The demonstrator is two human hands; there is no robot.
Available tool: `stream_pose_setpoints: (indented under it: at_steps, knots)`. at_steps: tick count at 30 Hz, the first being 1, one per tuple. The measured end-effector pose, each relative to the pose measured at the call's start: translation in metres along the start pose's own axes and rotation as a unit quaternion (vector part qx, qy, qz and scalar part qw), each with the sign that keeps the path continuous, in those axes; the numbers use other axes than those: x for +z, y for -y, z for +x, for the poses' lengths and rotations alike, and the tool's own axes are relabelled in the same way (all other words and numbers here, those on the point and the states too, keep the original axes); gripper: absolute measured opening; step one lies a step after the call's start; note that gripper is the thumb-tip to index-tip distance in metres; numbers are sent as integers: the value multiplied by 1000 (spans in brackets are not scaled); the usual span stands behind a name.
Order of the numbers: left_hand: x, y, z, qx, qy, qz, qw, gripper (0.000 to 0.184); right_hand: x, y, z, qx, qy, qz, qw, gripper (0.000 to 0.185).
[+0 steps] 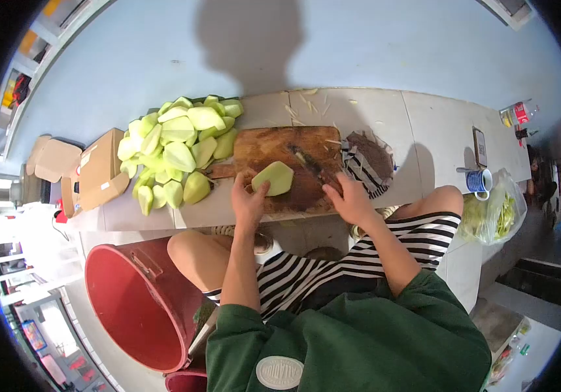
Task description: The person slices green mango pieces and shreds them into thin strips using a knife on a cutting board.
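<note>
Head view: a cutting step appears in hand.
The left hand (248, 204) pinches a pale green vegetable (274, 178) over the near left part of the chopping board (261, 142); farther right, the right hand (352, 198) grips a knife (312, 165). Cutting would call for fingertips clear.

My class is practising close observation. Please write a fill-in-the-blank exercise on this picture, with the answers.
1. The left hand holds a pale green piece of cut produce over a brown wooden cutting ____.
2. The right hand grips a dark-bladed ____.
3. The large round plastic bin is coloured ____.
4. The blue-and-white handled mug stands on the picture's ____ side.

Missing words: board; knife; red; right.
</note>
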State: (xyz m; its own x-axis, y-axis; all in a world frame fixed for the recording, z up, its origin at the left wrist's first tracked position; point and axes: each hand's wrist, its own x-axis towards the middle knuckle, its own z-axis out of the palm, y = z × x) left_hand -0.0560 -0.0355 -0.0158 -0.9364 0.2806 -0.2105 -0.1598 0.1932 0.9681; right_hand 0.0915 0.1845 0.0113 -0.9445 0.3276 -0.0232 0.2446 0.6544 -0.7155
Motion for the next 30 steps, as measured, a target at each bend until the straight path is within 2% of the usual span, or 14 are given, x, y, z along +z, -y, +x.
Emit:
stream_pose_setpoints:
  at_steps: [4,7,9,10,12,14,16,18,19,22,24,27,28,30]
  knots:
    - [5,11,9,-32,88,25,995,27,6,4,-15,34,60,-1,998,43]
    - [12,10,7,5,120,56,991,29,5,2,-17,66,104,9,992,42]
    - [13,6,8,75,161,91,980,33,-4,2,-18,86,100,44,990,41]
    - [14,3,9,75,165,92,979,33,-8,3,-20,105,101,77,986,40]
    - [16,-4,7,206,102,168,959,33,-13,3,-23,102,114,82,985,40]
    - [22,-12,5,204,66,218,952,33,-10,0,-26,96,127,85,984,40]
    - [30,-11,4,205,29,267,941,33,0,0,-32,26,77,16,997,37]
    - [37,2,-3,93,-21,125,988,34,0,8,-38,53,88,41,994,37]
    - [38,8,-7,92,-15,127,987,34,0,13,-40,76,102,65,990,36]
    - [37,21,-11,71,0,153,986,33,6,19,-44,56,85,64,993,36]
    - [39,23,-10,36,19,44,998,36,-2,26,-44,48,77,61,994,36]
    - [44,16,-25,2,42,24,999,40,-14,30,-48,52,95,34,994,35]
    - [48,13,-29,1,44,26,999,40,-14,26,-52,43,91,12,995,34]
    - [56,11,-37,83,39,39,995,35,-14,26,-56,39,87,-10,995,33]
